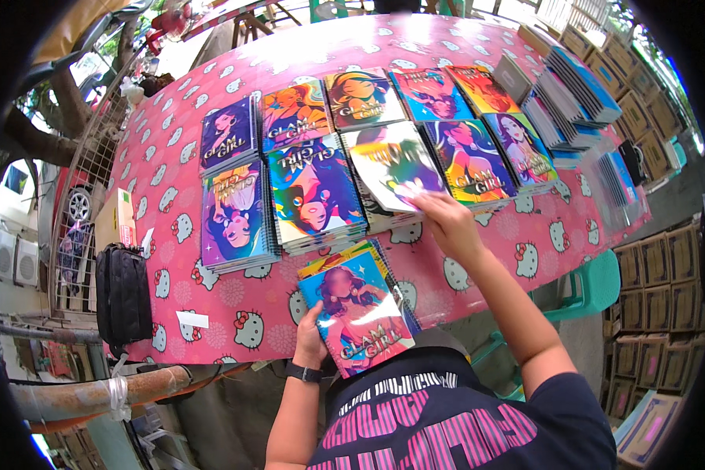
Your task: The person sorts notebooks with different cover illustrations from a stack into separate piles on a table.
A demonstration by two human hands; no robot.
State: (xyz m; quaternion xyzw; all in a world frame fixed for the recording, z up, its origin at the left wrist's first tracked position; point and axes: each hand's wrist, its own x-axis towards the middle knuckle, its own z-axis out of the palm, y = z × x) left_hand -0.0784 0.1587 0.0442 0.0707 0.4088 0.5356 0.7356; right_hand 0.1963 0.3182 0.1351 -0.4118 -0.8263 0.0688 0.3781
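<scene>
The spiral notebook [392, 168] with the shiny rainbow cover tops a stack directly ahead of the right hand [445, 223]. Its near right corner lies under the fingertips, which pinch or press the cover's edge; whether they have lifted it I cannot tell. Its long axis runs away from the person, tilted a little to the left. The right hand is plainly the nearer one, arm stretched forward over the desk [211, 313].

The left hand [312, 341] stays close to the body, fingers curled around the left edge of a held bundle of notebooks [360, 309]. The top cover shows a figure on blue, and at least two more edges fan out behind it. This bundle slants from lower right to upper left, near the desk's front edge.

Beyond the right hand, the stacks lie in two rows: five in the far row, five in the near row counting the rainbow one, so ten stacks. To the right of that hand stand several piles of plainer books [572, 94] and rows of cardboard boxes [650, 258]. Far left of the left hand, one black bag [123, 294] sits at the desk's edge.
</scene>
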